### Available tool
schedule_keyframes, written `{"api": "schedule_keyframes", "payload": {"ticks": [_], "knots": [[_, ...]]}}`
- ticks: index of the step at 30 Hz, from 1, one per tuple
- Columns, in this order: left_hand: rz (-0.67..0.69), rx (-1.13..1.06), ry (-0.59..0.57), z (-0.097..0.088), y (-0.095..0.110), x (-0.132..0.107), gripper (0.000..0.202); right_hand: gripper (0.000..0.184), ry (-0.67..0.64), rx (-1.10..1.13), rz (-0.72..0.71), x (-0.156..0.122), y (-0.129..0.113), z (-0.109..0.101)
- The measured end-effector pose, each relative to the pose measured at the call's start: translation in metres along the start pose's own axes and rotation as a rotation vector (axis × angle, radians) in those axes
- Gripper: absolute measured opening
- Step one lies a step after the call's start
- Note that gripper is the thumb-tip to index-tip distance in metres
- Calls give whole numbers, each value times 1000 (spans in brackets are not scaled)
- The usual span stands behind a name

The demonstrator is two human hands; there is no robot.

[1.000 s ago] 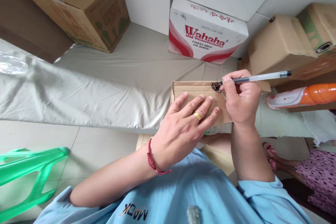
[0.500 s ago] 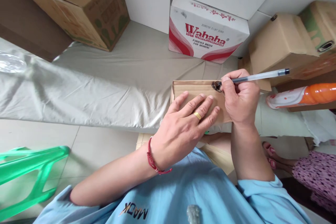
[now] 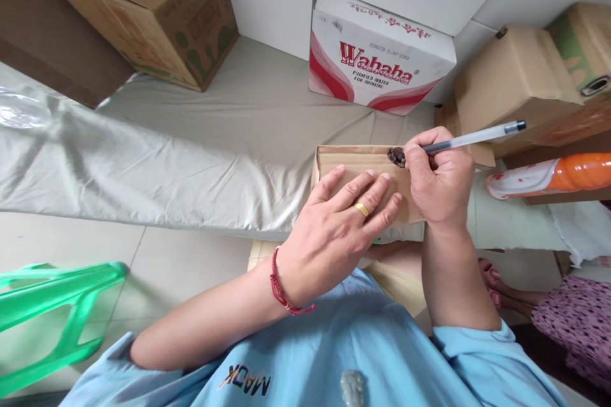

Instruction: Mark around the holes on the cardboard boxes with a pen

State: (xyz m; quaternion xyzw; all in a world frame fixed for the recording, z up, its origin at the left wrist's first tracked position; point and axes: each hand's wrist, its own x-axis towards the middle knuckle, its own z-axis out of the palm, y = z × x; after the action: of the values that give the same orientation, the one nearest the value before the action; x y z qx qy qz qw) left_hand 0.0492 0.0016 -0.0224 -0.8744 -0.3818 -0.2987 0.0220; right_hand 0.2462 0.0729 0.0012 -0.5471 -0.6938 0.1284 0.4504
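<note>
My left hand [image 3: 337, 232] lies spread and flat on a brown piece of cardboard [image 3: 353, 158], which rests at the front edge of the cloth-covered surface. In my right hand [image 3: 442, 175] is a clear pen [image 3: 482, 136] with a black end, its shaft slanting up to the right. The pen's lower end is at a dark, rough-edged round mark or hole [image 3: 396, 156] near the cardboard's far edge. Fingers hide the tip, and I cannot tell whether the spot is a hole or ink.
Behind the cardboard stands a white and red water carton [image 3: 382, 57]. Brown boxes sit at left [image 3: 143, 19] and right [image 3: 515, 76]. An orange-and-white bottle [image 3: 548, 175] lies at right. A green stool [image 3: 62, 311] is at lower left. Another person's patterned clothing [image 3: 573, 324] shows at lower right.
The whole view has shifted slightly. My left hand stays flat on the cardboard, and my right hand keeps the pen at the dark spot, with the pen's angle a little changed.
</note>
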Motion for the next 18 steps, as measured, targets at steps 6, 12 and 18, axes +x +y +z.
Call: {"api": "schedule_keyframes", "payload": {"ticks": [6, 12, 18], "knots": [[-9, 11, -4, 1, 0, 0, 39, 22, 36, 0, 0, -1, -1, 0], [-4, 7, 1, 0, 0, 1, 39, 22, -4, -43, -14, -1, -1, -1], [-10, 2, -8, 0, 0, 0, 40, 20, 56, -63, -25, -2, 1, -1]]}}
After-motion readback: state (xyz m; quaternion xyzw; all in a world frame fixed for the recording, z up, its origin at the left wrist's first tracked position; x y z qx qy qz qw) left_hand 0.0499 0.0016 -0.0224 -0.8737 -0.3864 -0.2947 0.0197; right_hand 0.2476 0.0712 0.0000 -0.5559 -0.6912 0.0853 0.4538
